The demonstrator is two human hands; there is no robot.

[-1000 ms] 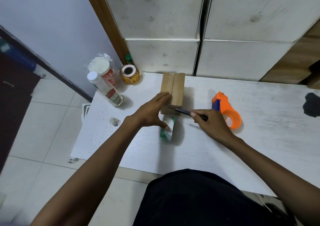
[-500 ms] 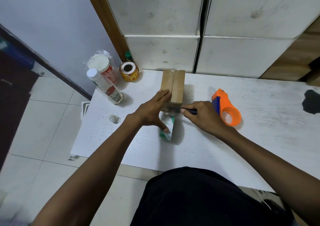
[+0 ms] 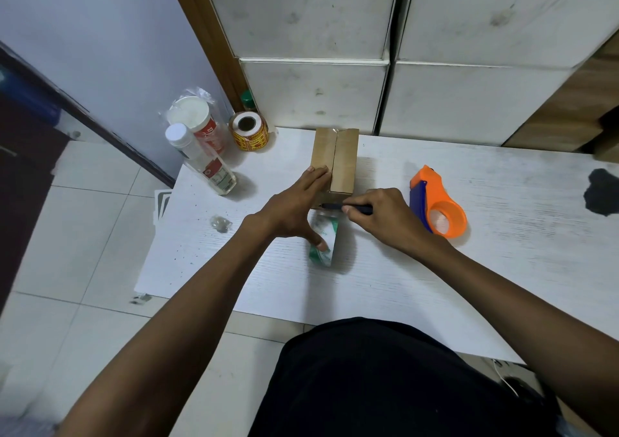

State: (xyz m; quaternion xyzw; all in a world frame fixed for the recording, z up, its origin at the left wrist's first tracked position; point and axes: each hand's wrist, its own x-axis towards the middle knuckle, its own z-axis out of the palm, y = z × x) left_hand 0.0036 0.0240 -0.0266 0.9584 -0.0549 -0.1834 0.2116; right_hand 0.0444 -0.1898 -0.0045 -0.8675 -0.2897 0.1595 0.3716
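Note:
A small brown cardboard box stands on the white table, its top flaps meeting in a seam. My left hand lies flat on the box's near left top, fingers straight, while its thumb reaches down onto a green-and-white tape roll standing on edge in front of the box. My right hand grips a dark pen-like cutter, whose tip meets the box's near face, just below the top edge.
An orange and blue tape dispenser lies right of my right hand. At the table's back left stand a clear bottle, a bagged white-lidded jar and a yellow sticker roll. White cabinets rise behind. A dark stain marks the far right.
My right hand slid left along the box's near face with the cutter, so the tip now lies further left. The left hand has stayed on the box and tape roll.

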